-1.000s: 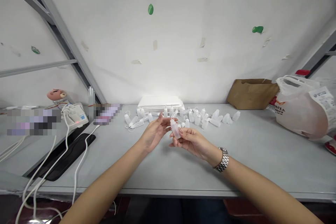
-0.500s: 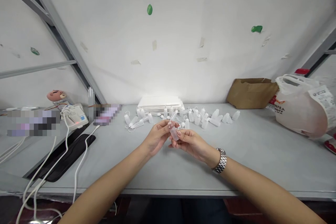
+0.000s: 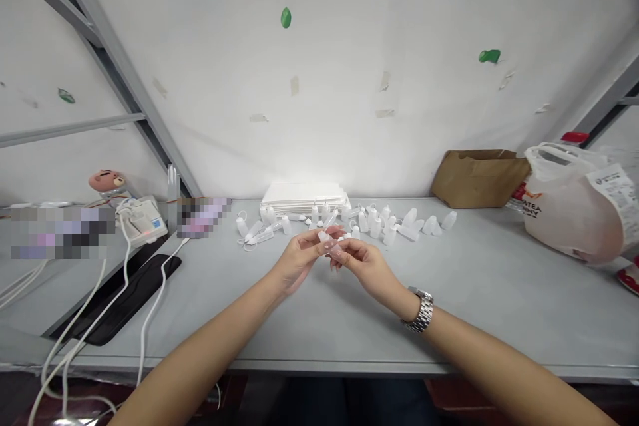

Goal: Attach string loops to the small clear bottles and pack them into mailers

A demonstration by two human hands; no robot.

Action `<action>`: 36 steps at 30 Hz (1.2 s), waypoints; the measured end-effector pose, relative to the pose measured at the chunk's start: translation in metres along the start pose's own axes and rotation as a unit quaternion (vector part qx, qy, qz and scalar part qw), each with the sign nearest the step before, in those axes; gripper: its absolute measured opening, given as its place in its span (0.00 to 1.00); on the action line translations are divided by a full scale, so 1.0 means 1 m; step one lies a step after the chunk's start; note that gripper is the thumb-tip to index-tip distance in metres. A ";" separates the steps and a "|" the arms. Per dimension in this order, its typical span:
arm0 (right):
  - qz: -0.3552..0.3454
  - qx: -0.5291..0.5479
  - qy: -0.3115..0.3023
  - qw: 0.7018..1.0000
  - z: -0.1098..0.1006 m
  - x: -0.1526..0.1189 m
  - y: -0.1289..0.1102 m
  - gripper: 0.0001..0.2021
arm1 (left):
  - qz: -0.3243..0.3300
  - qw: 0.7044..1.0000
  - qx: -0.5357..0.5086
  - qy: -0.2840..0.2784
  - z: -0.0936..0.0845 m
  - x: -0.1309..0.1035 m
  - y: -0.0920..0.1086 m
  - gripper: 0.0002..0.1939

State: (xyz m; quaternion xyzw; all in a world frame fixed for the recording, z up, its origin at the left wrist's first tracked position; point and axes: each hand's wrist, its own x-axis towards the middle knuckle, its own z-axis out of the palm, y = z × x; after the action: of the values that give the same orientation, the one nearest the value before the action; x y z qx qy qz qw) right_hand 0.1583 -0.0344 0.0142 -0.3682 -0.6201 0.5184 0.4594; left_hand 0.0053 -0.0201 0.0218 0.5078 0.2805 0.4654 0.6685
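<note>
Both my hands meet over the grey table [image 3: 309,319], holding one small translucent bottle [image 3: 330,244] between them. My left hand [image 3: 298,258] has its thumb and fingers closed on the bottle from the left, near its white top. From the right, my right hand [image 3: 363,267] pinches the bottle's body, and its fingers partly hide it. Just beyond my hands lie several similar small bottles [image 3: 375,226], some upright and some on their sides, with thin loops at their caps.
A white stack [image 3: 304,196] stands against the wall. To the right are a brown paper bag [image 3: 474,180] and a white plastic bag [image 3: 569,213]. At the left lie a white power strip [image 3: 144,221], a black case [image 3: 134,299] and loose white cables [image 3: 146,326].
The bottle has tilted and is now more covered by my fingers. My right hand has shifted slightly up around it, and its wrist has turned a little.
</note>
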 end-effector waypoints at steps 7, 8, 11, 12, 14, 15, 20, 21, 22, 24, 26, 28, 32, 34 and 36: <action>-0.023 0.022 0.038 0.999 0.002 -0.001 0.004 0.10 | 0.006 1.000 -0.014 0.014 -0.001 0.001 0.001 0.18; -0.022 0.019 0.045 0.999 0.002 -0.002 0.004 0.10 | 0.008 1.000 -0.017 0.020 -0.002 0.001 0.000 0.17; -0.028 -0.007 0.065 0.997 0.003 -0.003 0.004 0.11 | 0.012 0.999 -0.017 0.044 -0.002 0.001 -0.001 0.10; -0.030 -0.015 0.068 0.997 0.003 -0.004 0.003 0.11 | 0.012 0.999 -0.017 0.049 -0.002 0.001 -0.002 0.10; -0.030 -0.027 0.063 0.997 0.004 -0.005 0.002 0.10 | 0.008 0.999 -0.024 0.042 -0.002 0.000 -0.004 0.11; -0.027 -0.030 0.060 0.997 0.004 -0.005 0.002 0.10 | 0.005 0.999 -0.030 0.032 -0.002 0.000 -0.004 0.12; 0.001 -0.008 0.046 0.999 0.006 -0.006 0.000 0.12 | -0.013 0.999 -0.041 -0.026 0.000 0.002 -0.007 0.16; 0.009 0.000 0.040 0.999 0.006 -0.006 -0.001 0.12 | -0.013 0.999 -0.038 -0.031 -0.001 0.002 -0.007 0.16; 0.016 0.007 0.034 0.999 0.006 -0.006 -0.001 0.12 | -0.014 0.999 -0.034 -0.035 -0.002 0.002 -0.007 0.16; 0.020 0.018 0.023 0.999 0.006 -0.005 -0.003 0.13 | -0.019 0.998 -0.026 -0.049 -0.003 0.003 -0.006 0.16; 0.016 0.023 0.015 0.999 0.004 -0.004 -0.004 0.13 | -0.021 0.998 -0.011 -0.062 -0.004 0.003 -0.004 0.17; 0.011 0.022 0.013 1.000 0.002 -0.002 -0.006 0.13 | -0.009 0.998 0.014 -0.056 -0.004 0.002 -0.003 0.17; -0.005 0.008 0.029 1.000 0.001 -0.001 -0.005 0.12 | 0.019 0.999 0.031 0.010 0.002 0.001 -0.001 0.16; -0.028 -0.014 0.048 0.998 0.001 -0.002 -0.002 0.11 | 0.025 0.998 0.008 0.054 0.003 0.001 -0.002 0.17; -0.057 -0.053 0.076 0.994 0.002 -0.003 0.001 0.11 | 0.033 0.994 -0.017 0.099 0.003 0.002 -0.003 0.17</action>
State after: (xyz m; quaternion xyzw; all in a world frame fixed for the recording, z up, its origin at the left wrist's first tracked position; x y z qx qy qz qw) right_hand 0.1574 -0.0382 0.0129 -0.3949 -0.6299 0.4283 0.5137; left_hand 0.0096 -0.0196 0.0204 0.4571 0.3203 0.5398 0.6302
